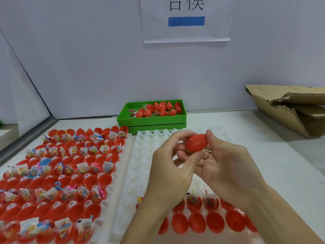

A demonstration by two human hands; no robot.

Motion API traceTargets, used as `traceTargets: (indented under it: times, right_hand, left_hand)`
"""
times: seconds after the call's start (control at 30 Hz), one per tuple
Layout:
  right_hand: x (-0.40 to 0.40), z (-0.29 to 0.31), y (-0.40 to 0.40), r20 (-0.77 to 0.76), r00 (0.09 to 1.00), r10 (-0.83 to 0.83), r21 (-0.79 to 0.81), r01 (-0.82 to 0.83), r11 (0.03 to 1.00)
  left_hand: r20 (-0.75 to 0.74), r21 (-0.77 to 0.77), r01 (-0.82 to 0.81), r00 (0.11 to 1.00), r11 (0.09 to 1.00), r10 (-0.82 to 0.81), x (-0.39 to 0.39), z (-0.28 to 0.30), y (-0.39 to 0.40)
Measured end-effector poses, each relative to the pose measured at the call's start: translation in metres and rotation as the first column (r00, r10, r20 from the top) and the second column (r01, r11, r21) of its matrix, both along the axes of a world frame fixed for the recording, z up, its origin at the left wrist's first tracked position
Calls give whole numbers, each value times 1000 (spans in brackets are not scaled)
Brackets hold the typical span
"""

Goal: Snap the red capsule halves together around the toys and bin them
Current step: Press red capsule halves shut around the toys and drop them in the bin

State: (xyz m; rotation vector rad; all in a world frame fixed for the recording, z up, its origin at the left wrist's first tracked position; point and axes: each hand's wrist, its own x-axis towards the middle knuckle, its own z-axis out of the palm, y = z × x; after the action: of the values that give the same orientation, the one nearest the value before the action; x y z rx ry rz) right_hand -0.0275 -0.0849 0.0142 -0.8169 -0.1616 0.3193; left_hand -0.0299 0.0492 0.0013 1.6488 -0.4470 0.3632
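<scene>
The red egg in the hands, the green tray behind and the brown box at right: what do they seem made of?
Red egg: probably hard glossy plastic; light glints on its shell. Green tray: likely moulded plastic, uniform colour, crisp straight rims. Brown box: corrugated cardboard, matt, with torn edges showing the fluting.

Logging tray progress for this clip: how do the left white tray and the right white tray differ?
The left tray has nearly every pocket filled with red halves, many with bagged toys; the right tray is bare across its far rows, with red halves only in the near rows. The left tray lies clear of the hands; the right tray sits under the left hand and right hand, which grip a red capsule. Both are white pocketed trays.
</scene>
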Motion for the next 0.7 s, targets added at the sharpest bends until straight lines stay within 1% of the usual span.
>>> traceTargets:
  times: [0.17,0.3,0.4,0.53,0.7]
  right_hand:
    - [-2,2,0,4,998,66,16,-66,998]
    - [-2,2,-2,-17,991,131,66,-130,989]
    - [-1,3,-3,-25,986,163,57,-161,985]
    - [-1,3,-4,-8,986,168,33,-168,985]
    - [0,0,-10,36,956,291,30,-292,956]
  left_hand:
    - [50,17,-41,998,999,40,0,-1,0]
    - [48,28,-70,996,997,68,1,-2,1]
    - [57,55,-85,995,995,82,0,-2,0]
    - [49,69,-76,996,995,73,0,-1,1]
    - [48,68,-46,998,997,43,2,1,8]
